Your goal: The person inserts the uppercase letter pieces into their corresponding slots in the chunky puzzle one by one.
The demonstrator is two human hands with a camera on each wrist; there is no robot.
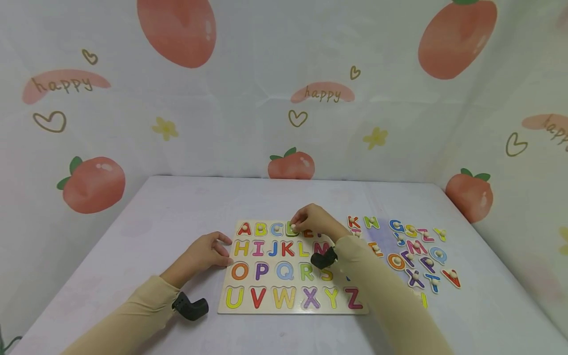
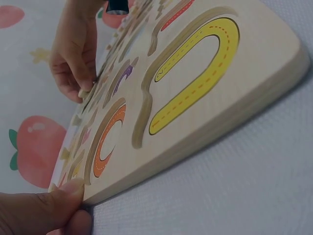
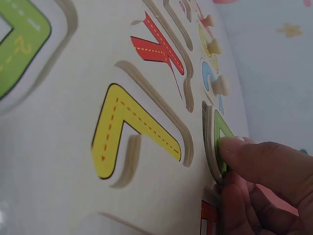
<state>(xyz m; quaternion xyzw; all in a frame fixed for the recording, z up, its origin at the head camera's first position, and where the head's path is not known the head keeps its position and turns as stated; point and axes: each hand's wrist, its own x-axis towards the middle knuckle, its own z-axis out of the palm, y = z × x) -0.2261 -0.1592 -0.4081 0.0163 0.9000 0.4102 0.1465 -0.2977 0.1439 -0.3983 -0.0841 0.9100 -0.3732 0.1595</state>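
My right hand (image 1: 314,219) pinches the small knob of a green letter D piece (image 1: 290,229). In the right wrist view the D piece (image 3: 222,134) stands slightly tilted at its slot, thumb and fingers close over it. The wooden alphabet board (image 1: 295,258) lies flat under it, with printed letters in cut-out slots. Knobbed A (image 1: 244,228), B (image 1: 261,229) and C (image 1: 277,229) pieces sit in the top row. My left hand (image 1: 205,254) rests against the board's left edge, its thumb (image 2: 71,188) and fingertips touching the rim. My right sleeve hides part of the board's right side.
Loose knobbed letters lie scattered right of the board, among them a K (image 1: 353,222), an N (image 1: 372,222), an orange O (image 1: 396,262) and a red V (image 1: 451,277). A patterned cloth (image 1: 239,133) hangs behind the white table (image 1: 177,207).
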